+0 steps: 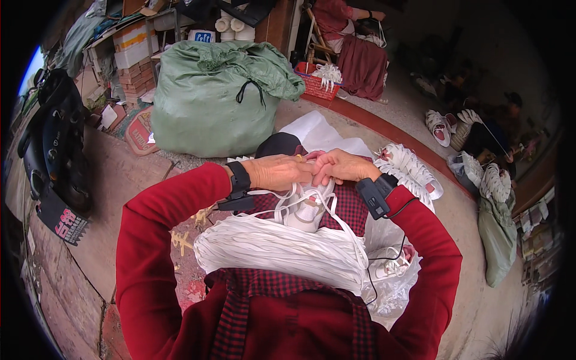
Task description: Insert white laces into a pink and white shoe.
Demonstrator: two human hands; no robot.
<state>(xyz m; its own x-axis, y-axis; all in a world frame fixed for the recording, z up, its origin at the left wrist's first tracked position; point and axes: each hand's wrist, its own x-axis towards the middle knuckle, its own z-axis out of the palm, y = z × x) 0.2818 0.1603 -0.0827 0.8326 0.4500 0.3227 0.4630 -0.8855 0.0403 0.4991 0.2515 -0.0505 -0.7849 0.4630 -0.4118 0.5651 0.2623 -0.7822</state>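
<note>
A white sneaker (305, 215) rests on my lap, its toe toward me. Both hands meet over its upper part, where a white shoelace (336, 217) runs through and trails in loops. My left hand (277, 172) pinches the lace with bent fingers. Against its fingertips, my right hand (341, 166) is closed on the lace too. Exactly where the lace passes between the fingers is hidden. Across my lap, nearer to me, lies a thick bundle of white shoelaces (276, 249), on a red-and-black checked apron (349, 210).
Several laced white shoes (414, 171) lie right of my knees, and a clear plastic bag (393, 288) holds another. A big green sack (213, 102) stands ahead, a motor scooter (57, 144) at left. Beyond are a red basket (321, 84) and another person (345, 21), seated.
</note>
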